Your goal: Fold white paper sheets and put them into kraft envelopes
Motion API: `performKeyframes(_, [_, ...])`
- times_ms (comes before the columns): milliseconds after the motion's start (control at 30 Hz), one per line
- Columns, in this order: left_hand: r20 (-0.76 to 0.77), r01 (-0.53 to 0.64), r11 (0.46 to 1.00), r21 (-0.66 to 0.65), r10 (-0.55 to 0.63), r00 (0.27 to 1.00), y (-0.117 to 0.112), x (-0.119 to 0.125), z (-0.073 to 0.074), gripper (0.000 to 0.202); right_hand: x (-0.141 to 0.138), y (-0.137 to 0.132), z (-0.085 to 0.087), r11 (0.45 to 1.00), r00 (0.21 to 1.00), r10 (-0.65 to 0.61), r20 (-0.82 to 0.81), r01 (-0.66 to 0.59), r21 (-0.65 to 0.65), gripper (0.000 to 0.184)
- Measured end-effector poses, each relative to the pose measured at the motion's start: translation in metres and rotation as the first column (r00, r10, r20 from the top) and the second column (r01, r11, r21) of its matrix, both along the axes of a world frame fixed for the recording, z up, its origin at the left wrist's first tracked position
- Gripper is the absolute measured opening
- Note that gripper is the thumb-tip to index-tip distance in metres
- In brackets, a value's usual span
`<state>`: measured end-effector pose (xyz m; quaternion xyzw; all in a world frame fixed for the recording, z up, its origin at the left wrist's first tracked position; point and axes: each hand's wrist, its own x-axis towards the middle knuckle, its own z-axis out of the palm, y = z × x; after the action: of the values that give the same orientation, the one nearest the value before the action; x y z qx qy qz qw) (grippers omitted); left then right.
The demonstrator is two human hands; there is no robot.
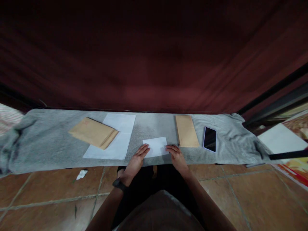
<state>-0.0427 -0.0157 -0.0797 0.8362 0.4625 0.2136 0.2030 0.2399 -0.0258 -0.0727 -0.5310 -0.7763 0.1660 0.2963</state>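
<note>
A small white sheet of paper, which looks folded, lies in front of me on the grey cloth. My left hand is closed on its left edge, fingers together with the tips over the paper. On the right edge, my right hand holds it the same way. Larger white sheets lie to the left, partly beneath a fanned stack of brown envelopes. Right of my right hand is another, neater stack of brown envelopes.
A phone with a dark screen lies right of the neat stack. Dark red fabric hangs behind the cloth-covered surface. Below is a tiled floor with a crumpled white scrap. A white panel stands at the far right.
</note>
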Motion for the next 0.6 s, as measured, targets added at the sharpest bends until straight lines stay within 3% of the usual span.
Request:
performKeyframes(233, [-0.015, 0.046, 0.998, -0.032, -0.046, 0.999, 0.001, -0.001, 0.004, 0.082, -0.049, 0.004, 0.010, 0.993, 0.971, 0.103, 0.216, -0.112, 0.033, 0.044])
performKeyframes(433, [0.002, -0.002, 0.999, -0.039, 0.002, 1.000, 0.001, 0.002, 0.011, 0.076, -0.070, -0.002, 0.002, 0.997, 0.937, 0.039, 0.347, -0.058, 0.045, 0.046])
performKeyframes(600, [0.001, -0.170, 0.985, 0.000, 0.170, 0.985, 0.004, 0.024, 0.020, 0.053, -0.082, 0.012, 0.001, 0.999, 0.940, 0.002, 0.340, -0.019, 0.045, 0.046])
